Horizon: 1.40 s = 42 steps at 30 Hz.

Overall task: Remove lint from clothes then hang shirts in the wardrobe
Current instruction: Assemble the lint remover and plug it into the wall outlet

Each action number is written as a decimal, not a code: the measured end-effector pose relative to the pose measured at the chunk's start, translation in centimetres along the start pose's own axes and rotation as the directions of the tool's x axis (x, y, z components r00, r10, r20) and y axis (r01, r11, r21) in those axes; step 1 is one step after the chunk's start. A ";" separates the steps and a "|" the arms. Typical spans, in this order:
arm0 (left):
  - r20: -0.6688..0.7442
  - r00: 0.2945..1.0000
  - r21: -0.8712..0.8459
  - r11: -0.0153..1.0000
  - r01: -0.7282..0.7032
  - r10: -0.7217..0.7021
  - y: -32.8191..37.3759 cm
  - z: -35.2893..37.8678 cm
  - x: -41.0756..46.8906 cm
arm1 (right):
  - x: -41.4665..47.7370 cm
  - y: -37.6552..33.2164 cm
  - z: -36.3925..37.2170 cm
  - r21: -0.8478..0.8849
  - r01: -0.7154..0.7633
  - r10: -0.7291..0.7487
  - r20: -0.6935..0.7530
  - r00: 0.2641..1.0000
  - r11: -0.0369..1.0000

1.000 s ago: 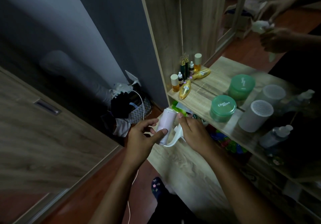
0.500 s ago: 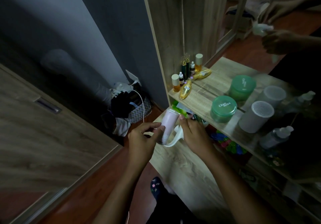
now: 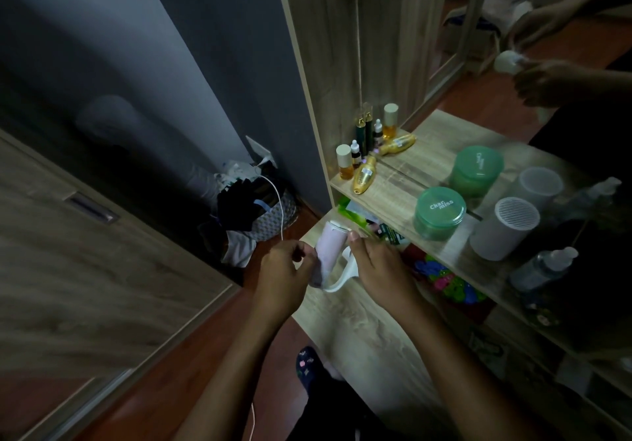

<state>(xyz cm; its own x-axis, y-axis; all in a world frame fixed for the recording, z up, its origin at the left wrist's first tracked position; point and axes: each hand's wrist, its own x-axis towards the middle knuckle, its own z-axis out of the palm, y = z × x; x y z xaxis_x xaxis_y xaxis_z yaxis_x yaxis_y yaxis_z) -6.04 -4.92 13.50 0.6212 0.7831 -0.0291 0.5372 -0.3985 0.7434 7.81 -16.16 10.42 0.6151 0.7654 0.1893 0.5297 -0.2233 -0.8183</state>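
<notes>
A lint roller (image 3: pixel 327 252) with a pale pink sticky roll and a curved white handle is held low in front of a wooden dresser shelf (image 3: pixel 383 187). My right hand (image 3: pixel 379 266) grips the white handle, thumb up beside the roll's top. At the roll's left side, my left hand (image 3: pixel 284 269) pinches it with the fingertips. No shirt shows in view. A wooden wardrobe door (image 3: pixel 85 252) with a recessed handle fills the left.
On the shelf stand small bottles (image 3: pixel 345 161), a gold bottle (image 3: pixel 364 175) lying down, a green jar (image 3: pixel 439 213), a white canister (image 3: pixel 506 228) and a clear pump bottle (image 3: pixel 543 269). A mirror (image 3: pixel 513 64) behind reflects them. A basket of clothes (image 3: pixel 260 211) sits on the floor by the wall.
The roller has tilted and dropped slightly. My left hand's fingers slid from wrapping the roll's lower part to pinching its left edge. My right hand kept hold of the handle.
</notes>
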 end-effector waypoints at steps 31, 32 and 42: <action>-0.001 1.000 0.053 0.998 0.014 -0.014 -0.3 1.6 0.5 | -0.9 4.1 1.2 -0.229 -0.218 0.252 0.134 0.958 0.949; -0.011 1.000 0.049 0.999 0.020 -0.020 -0.4 1.5 0.4 | -1.1 4.5 1.4 -0.246 -0.196 0.231 0.121 0.965 0.949; -0.029 0.992 -0.006 0.992 0.124 -0.124 -0.8 2.0 -0.4 | -4.7 10.4 6.1 -0.253 -0.352 0.410 0.232 0.882 0.901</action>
<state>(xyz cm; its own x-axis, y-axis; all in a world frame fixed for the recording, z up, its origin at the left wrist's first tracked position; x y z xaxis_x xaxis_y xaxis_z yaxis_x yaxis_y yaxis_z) -5.55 -5.86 11.61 0.5328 0.8401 -0.1013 0.6063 -0.2955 0.7383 6.89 -18.41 -2.32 0.6239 0.7240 -0.2942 0.4089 -0.6232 -0.6666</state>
